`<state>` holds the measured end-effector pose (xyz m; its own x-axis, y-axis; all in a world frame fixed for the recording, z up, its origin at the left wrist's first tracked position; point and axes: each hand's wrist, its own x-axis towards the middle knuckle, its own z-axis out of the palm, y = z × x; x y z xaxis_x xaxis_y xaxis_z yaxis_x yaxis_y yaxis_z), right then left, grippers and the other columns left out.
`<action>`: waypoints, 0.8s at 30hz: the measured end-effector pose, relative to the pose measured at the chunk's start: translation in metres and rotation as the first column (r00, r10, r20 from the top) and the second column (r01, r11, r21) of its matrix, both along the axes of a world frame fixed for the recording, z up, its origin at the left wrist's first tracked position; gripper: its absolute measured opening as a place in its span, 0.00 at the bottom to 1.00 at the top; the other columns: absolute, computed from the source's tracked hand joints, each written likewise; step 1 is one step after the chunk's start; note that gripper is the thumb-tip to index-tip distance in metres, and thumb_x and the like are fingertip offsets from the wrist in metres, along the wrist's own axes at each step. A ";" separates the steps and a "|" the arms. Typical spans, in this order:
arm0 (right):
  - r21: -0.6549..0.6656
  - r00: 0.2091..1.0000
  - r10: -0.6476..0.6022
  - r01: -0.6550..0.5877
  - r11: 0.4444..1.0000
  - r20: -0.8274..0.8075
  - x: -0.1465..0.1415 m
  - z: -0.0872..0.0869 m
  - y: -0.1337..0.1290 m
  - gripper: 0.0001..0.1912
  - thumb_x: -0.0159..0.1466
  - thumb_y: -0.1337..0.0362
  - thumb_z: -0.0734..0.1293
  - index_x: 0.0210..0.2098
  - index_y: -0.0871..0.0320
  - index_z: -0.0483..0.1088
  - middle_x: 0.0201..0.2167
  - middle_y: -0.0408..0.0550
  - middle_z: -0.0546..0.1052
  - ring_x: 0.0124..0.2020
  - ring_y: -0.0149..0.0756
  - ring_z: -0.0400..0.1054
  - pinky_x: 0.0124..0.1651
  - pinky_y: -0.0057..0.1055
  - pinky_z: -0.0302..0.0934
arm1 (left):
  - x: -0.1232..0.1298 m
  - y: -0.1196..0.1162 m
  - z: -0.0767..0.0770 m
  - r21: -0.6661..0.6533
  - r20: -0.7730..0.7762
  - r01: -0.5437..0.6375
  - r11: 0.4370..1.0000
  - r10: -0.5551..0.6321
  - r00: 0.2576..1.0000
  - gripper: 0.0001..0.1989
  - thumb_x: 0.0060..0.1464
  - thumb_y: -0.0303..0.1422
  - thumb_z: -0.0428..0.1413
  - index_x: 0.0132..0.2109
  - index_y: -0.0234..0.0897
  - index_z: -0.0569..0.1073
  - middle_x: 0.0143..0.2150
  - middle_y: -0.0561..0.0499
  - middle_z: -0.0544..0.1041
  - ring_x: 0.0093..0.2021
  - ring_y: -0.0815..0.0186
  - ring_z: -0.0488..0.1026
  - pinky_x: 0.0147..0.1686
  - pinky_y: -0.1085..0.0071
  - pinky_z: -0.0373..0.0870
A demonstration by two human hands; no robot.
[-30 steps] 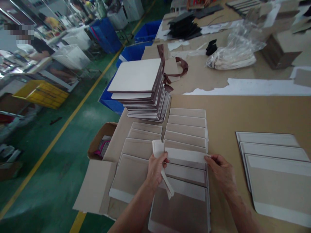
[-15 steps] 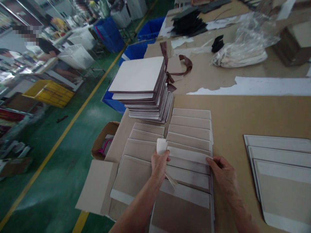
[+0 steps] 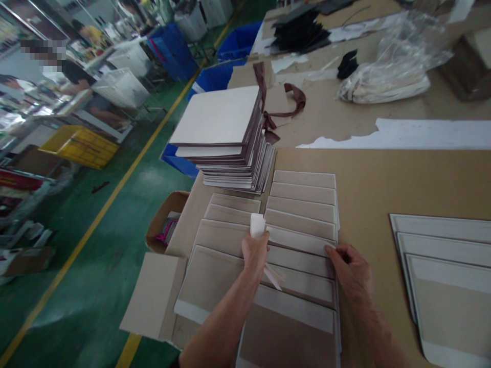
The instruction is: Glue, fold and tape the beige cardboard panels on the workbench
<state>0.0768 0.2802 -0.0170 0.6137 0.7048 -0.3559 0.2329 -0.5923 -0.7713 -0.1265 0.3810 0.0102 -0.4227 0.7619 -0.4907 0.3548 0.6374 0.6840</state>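
Observation:
A bundle of white paper-like strips [image 3: 257, 225] is in my left hand [image 3: 255, 254], its fingers wrapped round the middle and the loose ends poking out below. Across the upper edge of one beige panel [image 3: 303, 263] runs a pale strip [image 3: 299, 238]. At that strip's right end, my right hand [image 3: 355, 273] has thumb and fingers pinched together by the panel's edge; the fingertips partly hide what they grip. Several beige panels with white borders overlap in two columns beneath my hands, the left column [image 3: 215, 271] reaching under my left forearm.
A tall stack of white-topped boards [image 3: 217, 115] stands behind the columns, beside a brown ribbon [image 3: 295, 105]. More panels [image 3: 452, 306] overlap at the right. A plastic bag [image 3: 387, 82] and black pieces [image 3: 299, 30] lie farther back. A cardboard box [image 3: 164, 220] is beyond the left table edge.
The pale strip now lies flatter along the panel's upper edge. My left hand has shifted slightly right and its strip bundle stands more upright. My right hand stays at the panel's right edge.

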 end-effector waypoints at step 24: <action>-0.020 0.998 -0.006 0.007 1.000 0.055 -0.005 0.000 0.008 0.19 0.55 0.45 0.66 0.26 0.55 0.72 0.22 0.44 0.73 0.25 0.38 0.65 0.31 0.33 0.57 | -0.001 0.005 -0.008 -0.021 -0.137 0.082 0.996 -0.085 0.987 0.12 0.46 0.40 0.61 0.32 0.33 0.75 0.20 0.49 0.75 0.18 0.64 0.73 0.17 0.73 0.61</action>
